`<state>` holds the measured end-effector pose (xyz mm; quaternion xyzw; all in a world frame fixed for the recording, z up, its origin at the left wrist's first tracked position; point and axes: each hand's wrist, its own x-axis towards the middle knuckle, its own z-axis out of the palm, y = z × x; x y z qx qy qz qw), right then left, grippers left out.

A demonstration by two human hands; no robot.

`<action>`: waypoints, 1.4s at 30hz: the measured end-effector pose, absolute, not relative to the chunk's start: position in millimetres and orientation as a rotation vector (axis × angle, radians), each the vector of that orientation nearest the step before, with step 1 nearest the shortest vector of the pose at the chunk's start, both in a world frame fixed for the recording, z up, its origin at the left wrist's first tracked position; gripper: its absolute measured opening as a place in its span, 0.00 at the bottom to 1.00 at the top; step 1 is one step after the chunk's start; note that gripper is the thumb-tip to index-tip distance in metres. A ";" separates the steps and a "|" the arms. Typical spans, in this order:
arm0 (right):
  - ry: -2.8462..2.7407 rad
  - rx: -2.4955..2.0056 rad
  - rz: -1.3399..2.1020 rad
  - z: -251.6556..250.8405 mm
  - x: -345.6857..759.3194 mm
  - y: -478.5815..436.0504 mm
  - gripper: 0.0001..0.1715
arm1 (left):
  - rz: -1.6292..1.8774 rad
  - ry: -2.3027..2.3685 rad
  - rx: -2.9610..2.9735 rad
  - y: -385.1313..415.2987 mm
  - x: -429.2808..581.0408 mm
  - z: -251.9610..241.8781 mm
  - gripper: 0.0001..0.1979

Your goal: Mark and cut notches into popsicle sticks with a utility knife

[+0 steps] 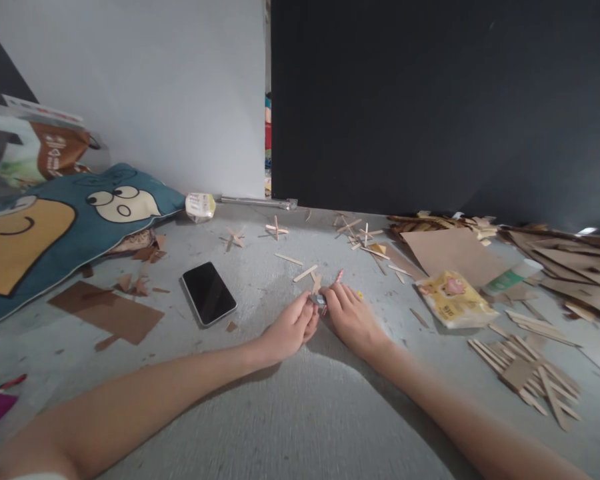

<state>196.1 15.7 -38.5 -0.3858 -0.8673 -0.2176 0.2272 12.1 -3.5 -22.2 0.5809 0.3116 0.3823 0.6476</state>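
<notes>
In the middle of the grey surface my two hands meet at the fingertips. My left hand (294,321) is closed, its thumb and fingers pinched at the near end of small wooden craft sticks (317,284). My right hand (351,316) is curled palm down around a slim thing with red and white stripes (339,275), whose tip pokes out past the knuckles. A small greyish piece (319,300) shows between the fingertips; its kind is unclear. Loose craft sticks (305,273) lie just beyond my hands.
A phone (209,293) lies left of my hands, near brown cardboard (107,311) and a blue cushion (80,220). Crossed sticks (277,229) stand farther back. To the right are a yellow packet (455,298), a green-and-white tube (513,277), a stick pile (525,377) and cardboard sheets (570,267).
</notes>
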 end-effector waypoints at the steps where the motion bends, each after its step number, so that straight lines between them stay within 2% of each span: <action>1: -2.385 -1.076 -0.622 -38.7 195.1 15.3 0.11 | 0.877 0.721 1.326 -4.1 12.2 -21.9 0.21; 12: -2.237 -1.149 -0.627 -35.1 192.4 14.0 0.13 | 0.862 0.784 1.392 -11.5 11.1 -17.9 0.20; 17: -2.160 -1.070 -0.297 -35.2 197.5 11.5 0.13 | 0.877 0.788 1.385 -11.0 10.4 -15.8 0.18; 21: -2.060 -1.047 0.131 -26.9 196.2 11.2 0.10 | 0.864 0.807 1.419 -10.2 9.9 -17.6 0.19; 24: -1.953 -1.044 0.443 -15.0 190.5 9.4 0.11 | 0.868 0.829 1.474 -9.3 9.1 -20.9 0.21; 30: -1.793 -1.134 0.715 5.2 178.2 0.9 0.13 | 0.834 0.836 1.530 -8.4 6.3 -23.8 0.17; 35: -1.792 -1.179 0.619 0.8 181.8 1.0 0.14 | 0.855 0.830 1.471 -10.2 6.4 -22.4 0.19; 42: -2.090 -0.926 -0.078 -23.8 199.3 10.5 0.08 | 0.906 0.765 1.322 -11.5 7.9 -16.0 0.21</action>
